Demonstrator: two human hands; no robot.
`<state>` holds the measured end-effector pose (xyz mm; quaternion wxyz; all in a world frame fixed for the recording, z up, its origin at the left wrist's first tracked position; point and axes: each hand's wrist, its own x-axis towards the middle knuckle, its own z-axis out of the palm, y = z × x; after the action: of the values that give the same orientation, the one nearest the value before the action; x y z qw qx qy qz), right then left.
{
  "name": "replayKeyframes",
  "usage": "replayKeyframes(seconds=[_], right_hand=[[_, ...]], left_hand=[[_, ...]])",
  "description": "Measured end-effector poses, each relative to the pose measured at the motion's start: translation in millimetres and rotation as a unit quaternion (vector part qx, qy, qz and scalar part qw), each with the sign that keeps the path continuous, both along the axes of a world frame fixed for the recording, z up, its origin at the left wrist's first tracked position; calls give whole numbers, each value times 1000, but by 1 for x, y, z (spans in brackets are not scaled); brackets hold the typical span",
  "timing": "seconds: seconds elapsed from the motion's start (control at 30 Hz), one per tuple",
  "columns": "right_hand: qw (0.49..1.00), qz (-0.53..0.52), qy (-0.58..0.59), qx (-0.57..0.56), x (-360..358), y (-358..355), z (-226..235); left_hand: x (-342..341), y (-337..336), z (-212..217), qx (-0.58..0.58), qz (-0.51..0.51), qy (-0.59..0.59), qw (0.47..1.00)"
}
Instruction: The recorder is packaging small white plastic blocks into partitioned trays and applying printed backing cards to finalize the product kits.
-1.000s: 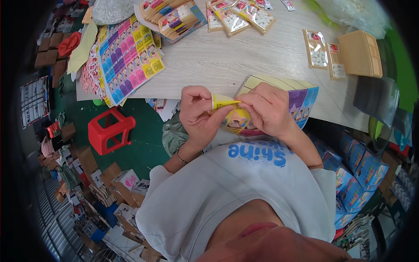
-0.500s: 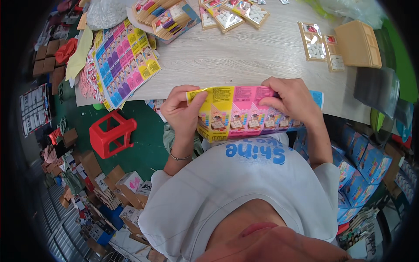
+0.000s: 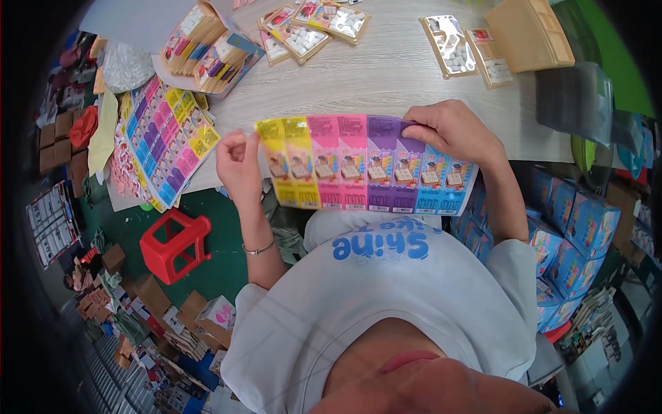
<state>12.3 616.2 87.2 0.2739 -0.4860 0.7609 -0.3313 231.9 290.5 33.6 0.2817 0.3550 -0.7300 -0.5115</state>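
A glossy sheet of printed labels [image 3: 354,165], in yellow, pink, purple and blue strips, is spread upright before my chest at the near table edge. My right hand [image 3: 455,131] grips its upper edge at the purple and blue strips, thumb in front. Beside the yellow upper left corner is my left hand [image 3: 240,157], fingers curled in and thumb up close to the sheet's edge. Whether anything small is pinched in it cannot be made out. On the table to the left lies a stack of similar label sheets [image 3: 165,141].
An open box [image 3: 243,65] of thin packs stands at the far left, beside a bag of white pieces [image 3: 127,67]. Flat trays [image 3: 303,41] of white pieces and a tan case [image 3: 527,34] lie farther back. A red stool [image 3: 176,245] stands left; blue boxes [image 3: 576,238] are stacked right.
The label sheet has opened out wider and flatter, showing the purple and blue strips. My left hand has left its grip on the upper edge and moved left. The whole view has shifted.
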Motion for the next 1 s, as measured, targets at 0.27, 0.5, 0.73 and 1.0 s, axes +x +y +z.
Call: replayKeyframes(seconds=[0.27, 0.5, 0.73, 1.0], right_hand=[[996, -24, 90, -18, -9, -8, -6], [973, -181, -139, -36, -21, 48, -50], [961, -212, -152, -88, -15, 36, -67], [945, -293, -91, -110, -3, 33, -77]], left_hand=[[-117, 99, 29, -339, -415, 19, 844], [-132, 83, 12, -216, -408, -59, 885], [-154, 114, -8, -325, -462, 28, 825], [-161, 135, -10, -308, -450, 39, 837]])
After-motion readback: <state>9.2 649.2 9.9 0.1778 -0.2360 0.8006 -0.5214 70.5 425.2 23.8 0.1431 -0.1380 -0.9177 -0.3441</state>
